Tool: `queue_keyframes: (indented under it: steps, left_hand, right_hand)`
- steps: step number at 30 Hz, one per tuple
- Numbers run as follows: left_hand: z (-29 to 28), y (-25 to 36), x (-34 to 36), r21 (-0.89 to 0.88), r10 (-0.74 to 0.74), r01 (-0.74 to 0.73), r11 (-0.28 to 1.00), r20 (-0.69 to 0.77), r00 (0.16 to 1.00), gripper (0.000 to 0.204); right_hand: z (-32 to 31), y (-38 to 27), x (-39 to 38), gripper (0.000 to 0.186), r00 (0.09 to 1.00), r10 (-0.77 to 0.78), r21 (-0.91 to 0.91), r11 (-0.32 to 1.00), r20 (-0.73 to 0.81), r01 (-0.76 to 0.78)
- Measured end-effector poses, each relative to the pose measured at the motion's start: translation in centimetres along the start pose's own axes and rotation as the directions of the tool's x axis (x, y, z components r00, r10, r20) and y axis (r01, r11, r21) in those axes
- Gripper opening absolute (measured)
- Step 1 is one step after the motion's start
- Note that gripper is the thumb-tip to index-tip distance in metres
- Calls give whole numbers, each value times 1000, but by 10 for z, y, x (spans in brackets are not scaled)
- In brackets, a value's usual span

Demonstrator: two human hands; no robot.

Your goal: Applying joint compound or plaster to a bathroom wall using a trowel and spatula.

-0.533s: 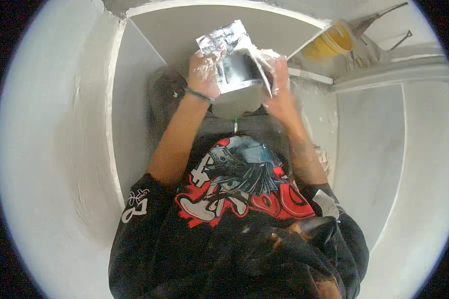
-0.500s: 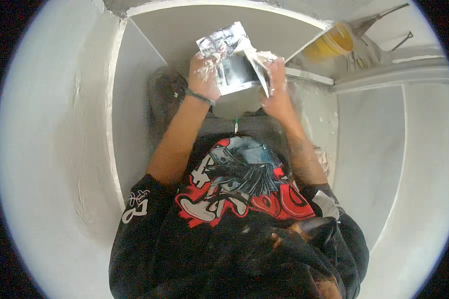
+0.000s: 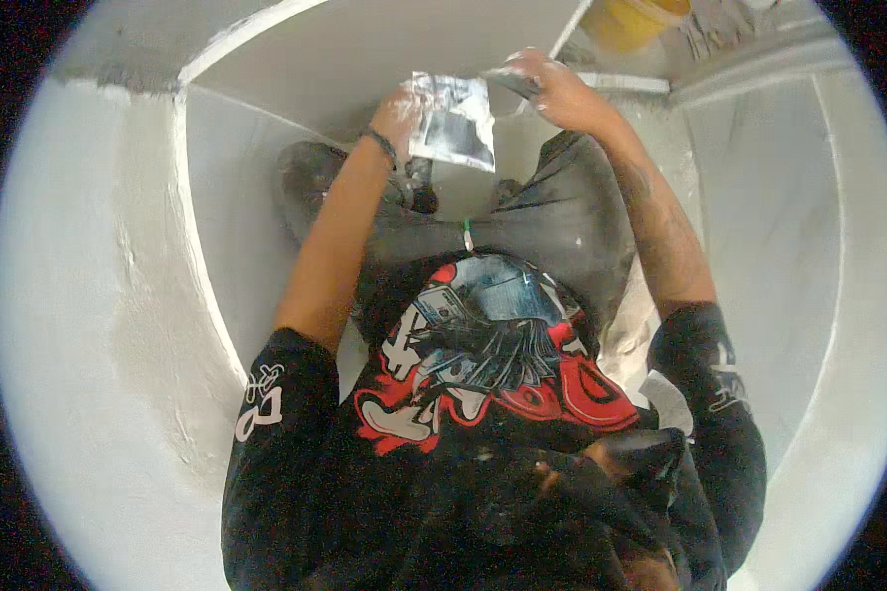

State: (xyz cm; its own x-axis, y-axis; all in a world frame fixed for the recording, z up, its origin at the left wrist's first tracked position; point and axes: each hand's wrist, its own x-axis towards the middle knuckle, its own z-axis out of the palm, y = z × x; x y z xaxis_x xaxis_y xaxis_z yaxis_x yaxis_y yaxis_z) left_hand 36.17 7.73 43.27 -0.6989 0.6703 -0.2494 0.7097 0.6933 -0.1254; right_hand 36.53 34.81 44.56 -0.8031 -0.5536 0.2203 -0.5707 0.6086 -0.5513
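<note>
My left hand (image 3: pixel 396 120) is closed on the near-left edge of a shiny, square metal plate (image 3: pixel 455 130), held out above my knees. White paste is smeared over the plate and on my fingers. To the right of it, my right hand (image 3: pixel 560 91) is closed round a flat scraper (image 3: pixel 512 83), seen almost edge-on with a dark grip; its exact shape is hard to make out. A gap shows between the scraper and the plate. White paste also marks the right fingers.
A yellow bucket (image 3: pixel 643 22) stands at the far right, with several tools (image 3: pixel 705 41) beside it. Grey panels with white seams rise ahead and on both sides. My bent legs (image 3: pixel 572 212) in dark trousers lie below my hands.
My right hand has moved right and away from the plate, taking the scraper with it. The plate has come slightly nearer and turned. The view has shifted, and the bucket now sits higher.
</note>
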Motion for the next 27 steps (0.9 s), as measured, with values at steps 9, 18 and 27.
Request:
queue_keyframes:
  steps: [9, 18, 27]
  left_hand:
    - [94, -51, 117, -22, 230, -230, 973, 197, 953, 25]
    - [187, -41, 235, -298, 538, -482, 824, 678, 501, 23]
    - [250, -143, 206, -433, 741, -603, 670, 330, 585, 53]
  right_hand:
    - [120, 7, -20, 46, 925, 380, 344, 872, -25, -349]
    - [120, 6, -62, 53, 750, 595, 619, 481, 290, -621]
    - [94, -15, -32, 46, 743, 595, 749, 331, 306, -574]
